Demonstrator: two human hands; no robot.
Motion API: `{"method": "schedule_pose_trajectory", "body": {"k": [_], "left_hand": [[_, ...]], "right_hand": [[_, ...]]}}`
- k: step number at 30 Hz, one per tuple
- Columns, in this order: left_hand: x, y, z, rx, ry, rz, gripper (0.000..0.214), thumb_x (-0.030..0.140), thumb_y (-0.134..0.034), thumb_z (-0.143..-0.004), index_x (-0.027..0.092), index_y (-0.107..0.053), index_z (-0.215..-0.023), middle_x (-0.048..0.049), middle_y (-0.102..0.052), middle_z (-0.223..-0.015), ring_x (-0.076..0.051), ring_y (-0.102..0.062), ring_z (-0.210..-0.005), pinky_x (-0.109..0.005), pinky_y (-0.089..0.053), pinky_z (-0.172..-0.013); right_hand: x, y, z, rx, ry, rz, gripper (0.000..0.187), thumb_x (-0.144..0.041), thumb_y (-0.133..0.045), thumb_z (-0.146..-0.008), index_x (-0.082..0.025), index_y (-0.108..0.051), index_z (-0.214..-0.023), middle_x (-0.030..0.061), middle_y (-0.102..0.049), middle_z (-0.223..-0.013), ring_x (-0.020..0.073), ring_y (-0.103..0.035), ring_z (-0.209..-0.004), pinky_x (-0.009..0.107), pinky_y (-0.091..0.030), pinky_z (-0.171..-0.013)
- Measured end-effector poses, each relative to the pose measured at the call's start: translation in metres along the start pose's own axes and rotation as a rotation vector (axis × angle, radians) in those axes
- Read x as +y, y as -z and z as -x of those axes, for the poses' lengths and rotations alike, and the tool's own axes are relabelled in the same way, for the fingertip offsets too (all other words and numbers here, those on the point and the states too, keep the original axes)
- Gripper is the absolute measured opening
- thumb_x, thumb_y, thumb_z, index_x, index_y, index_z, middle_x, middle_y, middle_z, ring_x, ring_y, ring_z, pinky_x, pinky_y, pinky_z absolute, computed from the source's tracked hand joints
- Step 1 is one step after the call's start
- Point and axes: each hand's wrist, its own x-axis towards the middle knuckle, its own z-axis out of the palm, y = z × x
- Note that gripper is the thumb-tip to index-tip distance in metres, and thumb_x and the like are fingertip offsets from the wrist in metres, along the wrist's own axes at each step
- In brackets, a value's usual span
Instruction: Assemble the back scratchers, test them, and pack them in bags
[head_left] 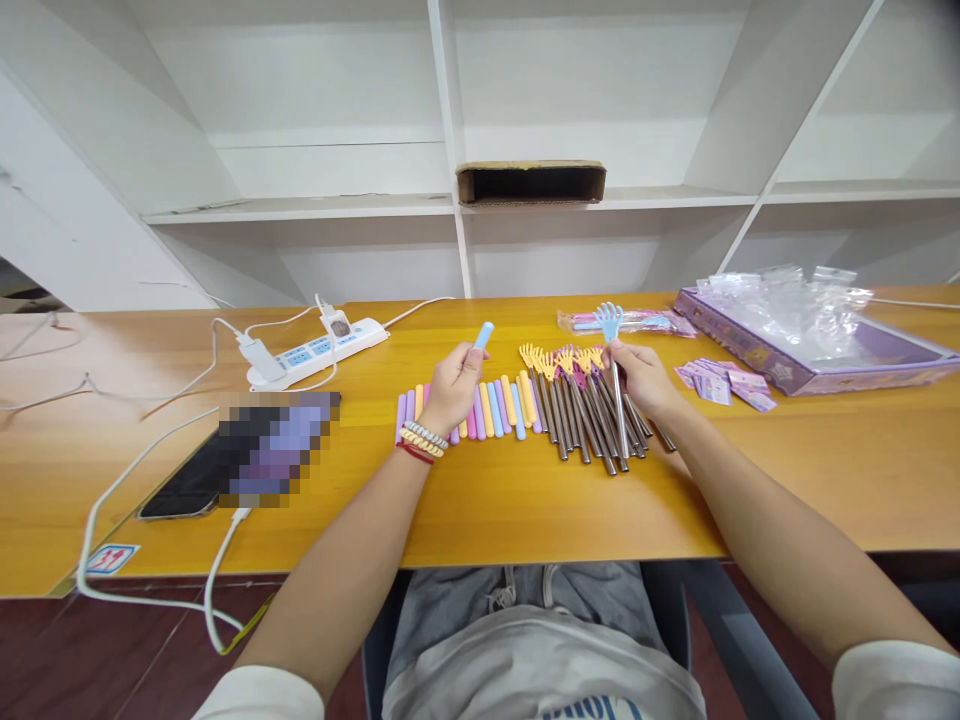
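My left hand (452,388) is closed round a light blue handle (484,335), whose rounded end sticks up past the fingers. Under that hand lies a row of pastel handles (495,408) in purple, pink, yellow and blue. In my right hand (642,374) is a back scratcher (610,320) with a light blue claw head at the top and a metal rod pointing down. Below it a pile of back scratcher rods (574,415) with yellow and magenta claw heads lies on the table. The two held parts are apart from each other.
A purple box (806,383) of clear plastic bags stands at the right, near small printed cards (724,383). Behind the pile lies a bagged bundle (645,322). On the left are a power strip (322,355) and a phone (187,470) with cables. Shelves (322,205) rise behind the table.
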Motion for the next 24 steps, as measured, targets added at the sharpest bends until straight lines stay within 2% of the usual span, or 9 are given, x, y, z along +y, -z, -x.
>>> {"method": "schedule_pose_trajectory", "body": {"k": [3,6,10,15,18,21,24], "left_hand": [[0.0047,0.0012,0.0011,-0.023,-0.047,-0.153,0.034,0.047,-0.043,-0.087,0.017,-0.059,-0.091,0.0011,-0.051,-0.063,-0.012,-0.047,-0.058,-0.026,-0.038,-0.058],[0.0060,0.0010,0.0013,-0.035,-0.096,-0.264,0.028,0.039,-0.048,-0.085,0.017,-0.062,-0.095,-0.0021,-0.063,-0.081,-0.015,-0.056,-0.075,-0.028,-0.042,-0.070],[0.0031,-0.0013,0.0011,-0.049,-0.129,-0.317,0.028,0.028,-0.048,-0.084,0.017,-0.061,-0.106,-0.0048,-0.065,-0.103,-0.018,-0.058,-0.093,-0.032,-0.043,-0.084],[0.0028,-0.0032,0.0019,-0.084,-0.139,-0.347,0.025,0.029,-0.052,-0.081,0.017,-0.063,-0.101,-0.0048,-0.066,-0.094,-0.017,-0.059,-0.085,-0.033,-0.045,-0.081],[0.0044,-0.0021,0.0012,-0.023,-0.211,-0.407,0.023,0.032,-0.056,-0.079,0.018,-0.066,-0.095,-0.0053,-0.062,-0.092,-0.017,-0.057,-0.085,-0.032,-0.045,-0.079],[0.0033,-0.0008,0.0004,0.059,-0.203,-0.462,0.025,0.037,-0.060,-0.076,0.018,-0.068,-0.091,-0.0021,-0.057,-0.074,-0.014,-0.053,-0.069,-0.030,-0.044,-0.069],[0.0007,-0.0012,0.0007,0.071,-0.134,-0.411,0.026,0.037,-0.061,-0.076,0.018,-0.068,-0.092,0.0030,-0.051,-0.056,-0.012,-0.049,-0.055,-0.028,-0.042,-0.061]], "right_hand": [[0.0000,-0.0001,-0.0006,0.000,-0.014,-0.044,0.047,-0.063,-0.052,-0.075,-0.017,-0.047,-0.065,-0.0039,-0.036,-0.044,0.0063,-0.031,-0.039,0.022,-0.020,-0.040],[-0.0004,-0.0004,-0.0016,-0.001,-0.003,-0.078,0.049,-0.064,-0.054,-0.074,-0.016,-0.048,-0.064,-0.0035,-0.037,-0.043,0.0057,-0.032,-0.038,0.021,-0.020,-0.039],[-0.0031,-0.0011,-0.0019,0.027,-0.060,-0.177,0.046,-0.061,-0.058,-0.071,-0.017,-0.047,-0.070,-0.0043,-0.039,-0.043,0.0054,-0.032,-0.035,0.020,-0.019,-0.035],[-0.0078,0.0011,-0.0031,0.091,-0.098,-0.300,0.036,-0.050,-0.060,-0.072,-0.017,-0.047,-0.075,-0.0025,-0.047,-0.046,0.0084,-0.041,-0.035,0.020,-0.023,-0.033],[-0.0087,0.0029,-0.0046,0.109,-0.115,-0.331,0.032,-0.046,-0.059,-0.073,-0.016,-0.047,-0.076,-0.0005,-0.052,-0.049,0.0089,-0.044,-0.036,0.020,-0.025,-0.033],[-0.0092,0.0034,-0.0053,0.101,-0.124,-0.332,0.029,-0.044,-0.057,-0.074,-0.016,-0.047,-0.077,0.0002,-0.053,-0.050,0.0085,-0.043,-0.036,0.020,-0.026,-0.034],[-0.0096,0.0027,-0.0053,0.098,-0.128,-0.329,0.028,-0.043,-0.056,-0.074,-0.016,-0.047,-0.077,0.0004,-0.054,-0.050,0.0083,-0.043,-0.036,0.019,-0.026,-0.034]]}}
